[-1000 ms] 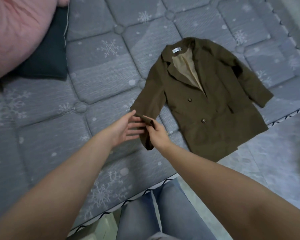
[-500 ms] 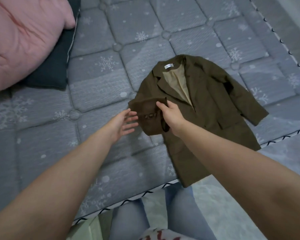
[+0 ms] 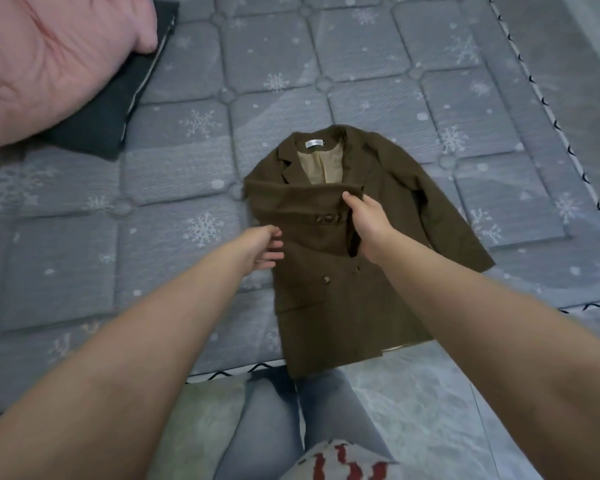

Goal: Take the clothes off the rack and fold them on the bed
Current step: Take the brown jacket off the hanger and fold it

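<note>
The right hand pinches the cuff end of the coat's left sleeve, fingers curled over the edge, and holds it across the chest just below the collar. The left hand lies at the coat's left edge with fingers loose and slightly spread; it seems only to touch the cloth, though blur makes it hard to say whether it grips anything.

The coat lies face up on the bed, collar far, hem near — the hem hangs a little over the near edge. Its right sleeve is spread out to the right, not yet folded.

By my reading the folding has barely begun: 1 sleeve is being brought in, and the other sleeve and the body folds are left. The rack is not in view, so how many clothes remain cannot be told. A pink quilt and a dark pillow sit far left.
</note>
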